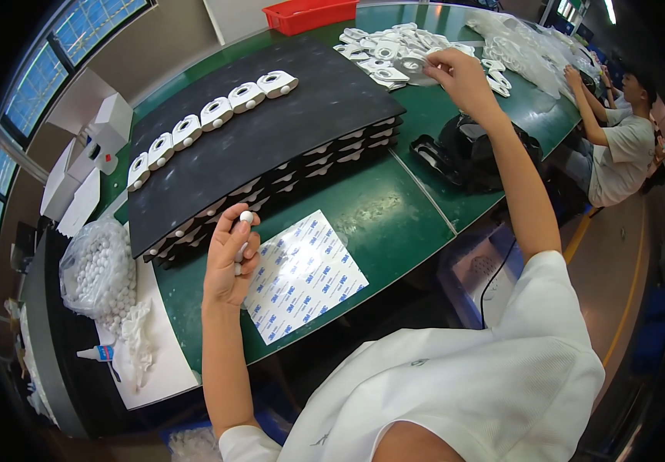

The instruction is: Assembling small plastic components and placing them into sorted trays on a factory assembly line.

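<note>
Since six white parts (pixel 215 112) stand in one slanting row across the top black board (pixel 294 115), the work in the head view looks partly done on this layer: bare board lies on both the near and far sides of the row. Beneath it, black boards are stacked with more white pieces (pixel 321 160) showing between them, so the lower layers appear filled. Plenty seems left, judging by the loose heap of white parts (pixel 385 51) at the far right of the stack and the bulging clear bag of white balls (pixel 101 269) at the near left.

The right hand (pixel 451 71) is over the heap's near edge, thumb and fingertips seemingly pinched on the rim of a blurred pale part (pixel 411 68). The left hand (pixel 230 258), just off the stack's near side, is curled around a few small white balls (pixel 246 217), one of them up at the thumb and fingertips; how many sit deeper cannot be told.

Each part in the row is a rounded white plate with a dark-centred ring and a white knob toward its near edge. A white sheet with blue print (pixel 305 277) lies on the green table (pixel 394 223) beside the left hand.
</note>
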`<control>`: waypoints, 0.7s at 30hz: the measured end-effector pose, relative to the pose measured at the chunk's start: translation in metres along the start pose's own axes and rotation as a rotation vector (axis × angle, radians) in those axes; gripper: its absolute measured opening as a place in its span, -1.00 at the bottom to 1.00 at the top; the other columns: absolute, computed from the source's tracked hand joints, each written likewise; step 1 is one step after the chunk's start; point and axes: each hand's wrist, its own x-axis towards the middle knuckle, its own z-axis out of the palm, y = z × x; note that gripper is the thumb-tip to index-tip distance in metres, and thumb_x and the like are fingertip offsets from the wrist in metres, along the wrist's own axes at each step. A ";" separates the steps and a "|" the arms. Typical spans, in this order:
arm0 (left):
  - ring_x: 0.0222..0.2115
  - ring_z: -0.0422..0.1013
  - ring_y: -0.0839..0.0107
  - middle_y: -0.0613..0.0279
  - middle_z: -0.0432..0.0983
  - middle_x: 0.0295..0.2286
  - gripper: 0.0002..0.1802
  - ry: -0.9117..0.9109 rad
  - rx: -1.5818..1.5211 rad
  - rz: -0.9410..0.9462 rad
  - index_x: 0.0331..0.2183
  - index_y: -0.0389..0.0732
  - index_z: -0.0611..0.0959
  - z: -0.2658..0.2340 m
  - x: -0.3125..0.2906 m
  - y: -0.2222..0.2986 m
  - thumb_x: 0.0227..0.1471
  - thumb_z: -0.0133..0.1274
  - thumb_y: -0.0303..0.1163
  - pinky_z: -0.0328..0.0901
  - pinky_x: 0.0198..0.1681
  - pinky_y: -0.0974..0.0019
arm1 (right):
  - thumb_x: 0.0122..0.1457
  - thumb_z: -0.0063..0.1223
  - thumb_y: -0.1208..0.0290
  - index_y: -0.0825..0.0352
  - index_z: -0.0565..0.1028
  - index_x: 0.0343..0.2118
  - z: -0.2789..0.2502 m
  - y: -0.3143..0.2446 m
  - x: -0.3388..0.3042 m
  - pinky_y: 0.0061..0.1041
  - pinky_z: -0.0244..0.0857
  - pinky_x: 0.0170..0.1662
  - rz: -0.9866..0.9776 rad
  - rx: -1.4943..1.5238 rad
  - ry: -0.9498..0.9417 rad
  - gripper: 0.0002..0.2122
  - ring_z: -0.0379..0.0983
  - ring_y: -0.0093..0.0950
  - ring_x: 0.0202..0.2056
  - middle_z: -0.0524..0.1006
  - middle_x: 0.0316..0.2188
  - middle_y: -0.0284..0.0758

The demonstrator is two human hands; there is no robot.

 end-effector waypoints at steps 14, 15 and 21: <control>-0.64 0.10 0.74 0.26 0.40 -0.38 -0.69 0.071 -0.005 0.037 -0.19 -0.28 0.47 -0.007 0.001 0.006 0.01 0.02 -0.34 -0.08 -0.75 0.67 | 0.12 -0.07 0.53 0.38 0.40 -0.29 0.089 -0.162 -0.120 -0.70 0.21 -0.31 0.144 1.050 -0.587 -0.89 0.30 -0.72 -0.39 0.42 -0.42 -0.45; -0.65 0.11 0.74 0.25 0.41 -0.36 -0.67 0.060 -0.021 0.046 -0.16 -0.27 0.48 -0.010 0.002 0.006 -0.01 0.04 -0.37 -0.08 -0.74 0.68 | 0.12 -0.08 0.51 0.38 0.40 -0.29 0.095 -0.167 -0.122 -0.71 0.22 -0.32 0.142 1.063 -0.596 -0.89 0.30 -0.72 -0.39 0.42 -0.42 -0.44; -0.66 0.12 0.74 0.26 0.44 -0.38 -0.71 0.052 -0.074 0.093 -0.21 -0.25 0.50 -0.017 0.003 0.005 -0.04 0.07 -0.41 -0.07 -0.75 0.68 | 0.12 -0.08 0.50 0.38 0.39 -0.28 0.116 -0.182 -0.133 -0.69 0.23 -0.34 0.144 1.051 -0.672 -0.88 0.33 -0.69 -0.42 0.45 -0.43 -0.40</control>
